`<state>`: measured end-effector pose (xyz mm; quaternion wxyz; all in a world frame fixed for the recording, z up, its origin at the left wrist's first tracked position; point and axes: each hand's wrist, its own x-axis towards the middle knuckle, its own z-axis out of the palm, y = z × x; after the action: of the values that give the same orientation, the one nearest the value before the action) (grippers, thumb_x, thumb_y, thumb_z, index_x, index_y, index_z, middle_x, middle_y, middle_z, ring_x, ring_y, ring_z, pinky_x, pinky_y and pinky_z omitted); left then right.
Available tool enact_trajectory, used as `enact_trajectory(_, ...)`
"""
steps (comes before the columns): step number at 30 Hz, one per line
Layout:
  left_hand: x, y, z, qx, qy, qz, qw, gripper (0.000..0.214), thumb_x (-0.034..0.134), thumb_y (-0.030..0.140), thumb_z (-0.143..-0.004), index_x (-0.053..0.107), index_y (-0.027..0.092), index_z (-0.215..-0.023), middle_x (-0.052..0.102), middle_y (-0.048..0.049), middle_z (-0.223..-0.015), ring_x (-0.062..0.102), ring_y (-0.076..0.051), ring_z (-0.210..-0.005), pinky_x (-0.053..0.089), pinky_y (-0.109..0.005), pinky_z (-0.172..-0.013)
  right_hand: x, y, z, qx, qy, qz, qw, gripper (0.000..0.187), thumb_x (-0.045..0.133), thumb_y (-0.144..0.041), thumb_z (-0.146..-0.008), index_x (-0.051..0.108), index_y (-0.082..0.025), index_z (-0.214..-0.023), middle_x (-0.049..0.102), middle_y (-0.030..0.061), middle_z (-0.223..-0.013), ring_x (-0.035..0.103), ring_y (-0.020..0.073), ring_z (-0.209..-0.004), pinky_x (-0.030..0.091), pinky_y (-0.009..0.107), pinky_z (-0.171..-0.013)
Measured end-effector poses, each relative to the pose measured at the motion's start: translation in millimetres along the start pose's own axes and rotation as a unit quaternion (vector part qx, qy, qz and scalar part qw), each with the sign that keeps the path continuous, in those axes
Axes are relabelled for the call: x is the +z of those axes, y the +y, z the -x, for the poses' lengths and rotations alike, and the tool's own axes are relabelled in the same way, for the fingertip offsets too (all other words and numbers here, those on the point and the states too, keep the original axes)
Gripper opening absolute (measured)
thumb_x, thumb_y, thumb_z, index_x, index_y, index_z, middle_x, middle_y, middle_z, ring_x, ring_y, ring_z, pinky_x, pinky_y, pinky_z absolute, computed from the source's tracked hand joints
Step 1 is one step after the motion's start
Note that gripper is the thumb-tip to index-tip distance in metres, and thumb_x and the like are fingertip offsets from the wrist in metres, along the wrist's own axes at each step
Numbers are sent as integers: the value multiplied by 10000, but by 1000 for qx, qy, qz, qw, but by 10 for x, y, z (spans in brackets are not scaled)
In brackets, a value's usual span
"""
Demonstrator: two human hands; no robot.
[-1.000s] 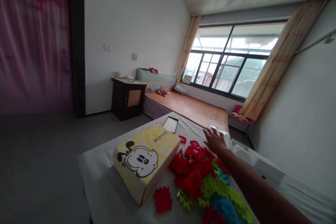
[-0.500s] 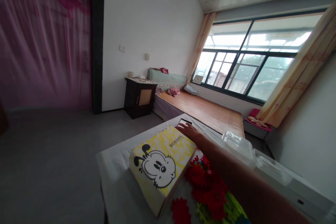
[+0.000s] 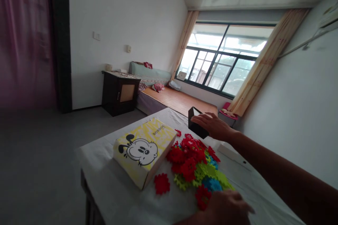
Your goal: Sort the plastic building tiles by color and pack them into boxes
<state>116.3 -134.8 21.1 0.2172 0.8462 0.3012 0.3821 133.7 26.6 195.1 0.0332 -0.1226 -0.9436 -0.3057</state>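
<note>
My right hand [image 3: 215, 126] is closed round a small black box [image 3: 195, 127] and holds it above the far side of the white-covered table [image 3: 113, 197]. Below it lies a pile of red, green and blue toothed plastic pieces [image 3: 196, 168]. One red piece [image 3: 162, 184] lies apart in front of the pile. A yellow box with a cartoon dog [image 3: 144, 151] lies left of the pile. My left hand [image 3: 227, 209] rests low at the near edge, just beside the pile's red pieces; its fingers are mostly hidden.
A flat white box [image 3: 233, 155] lies on the table under my right forearm. Beyond the table are a low bed with a wooden mat [image 3: 179, 100], a dark nightstand [image 3: 120, 93], a large window [image 3: 219, 66] and bare grey floor [image 3: 39, 147] on the left.
My right hand was reaching to the flat black-edged thing behind the yellow box; now it holds a black box up, further right. My left hand has come into view. The camera swung.
</note>
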Motion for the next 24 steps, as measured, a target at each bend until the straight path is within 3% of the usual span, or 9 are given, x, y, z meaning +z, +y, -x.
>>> enact_trajectory(2,-75,-53,-57,-123,141,152,971,256,435,192,-830,645,232,-970,668,-72,-895,619,-199,-851,490,-344,-749,-262,-146,334,-5,3,9,1000,679,416,-11,-770,275,-236,-1395,440,38,-1386,372,187,-1248,186,428,-1047)
enact_trajectory(5,-217,-113,-109,-280,234,421,830,260,469,280,-797,603,147,-975,659,-64,-836,614,-160,-720,464,-254,-576,-533,-394,743,2,19,26,999,630,409,-48,-819,266,-243,-1401,464,39,-1368,382,190,-1246,195,442,-1048)
enact_trajectory(8,-358,-130,-110,-281,288,606,686,305,564,382,-762,578,133,-938,659,-56,-799,616,-135,-692,442,-217,-567,-677,-621,1030,13,39,35,999,592,406,-83,-853,266,-249,-1404,472,35,-1362,394,189,-1242,208,444,-1051)
enact_trajectory(10,-438,-117,-88,-251,297,671,631,343,605,442,-748,576,140,-910,659,-41,-752,617,-126,-669,459,-226,-612,-724,-751,1157,16,53,39,998,564,406,-104,-872,279,-261,-1399,479,26,-1357,405,187,-1234,212,441,-1057)
enact_trajectory(11,-474,-106,-72,-236,289,690,619,369,608,473,-749,577,147,-918,658,-32,-738,618,-125,-663,469,-236,-637,-736,-810,1204,18,58,41,997,551,407,-114,-879,289,-267,-1395,482,22,-1355,410,187,-1230,214,440,-1061)
enact_trajectory(15,-587,-47,6,-198,230,715,630,490,533,583,-778,567,188,-1066,668,-24,-770,634,-151,-694,492,-290,-685,-716,-996,1320,27,74,43,996,516,401,-125,-896,317,-279,-1382,473,6,-1364,407,189,-1229,208,445,-1073)
enact_trajectory(20,-637,13,57,-216,185,694,662,516,507,598,-786,563,201,-1111,664,-30,-808,635,-173,-743,498,-339,-723,-579,-1088,1396,58,75,34,995,509,380,-116,-904,310,-263,-1386,416,-12,-1407,363,197,-1255,183,454,-1081)
enact_trajectory(22,-655,22,57,-233,196,654,692,519,510,594,-783,566,189,-1102,660,-44,-864,628,-179,-793,493,-331,-737,-522,-1090,1432,72,74,30,994,508,377,-113,-902,313,-261,-1384,409,-10,-1412,358,201,-1256,186,452,-1077)
enact_trajectory(24,-706,30,69,-240,244,565,751,507,523,565,-784,561,178,-1110,647,-65,-964,610,-193,-879,482,-317,-757,-472,-1095,1480,83,72,24,994,513,381,-112,-899,313,-264,-1384,417,-4,-1406,366,199,-1249,200,444,-1070)
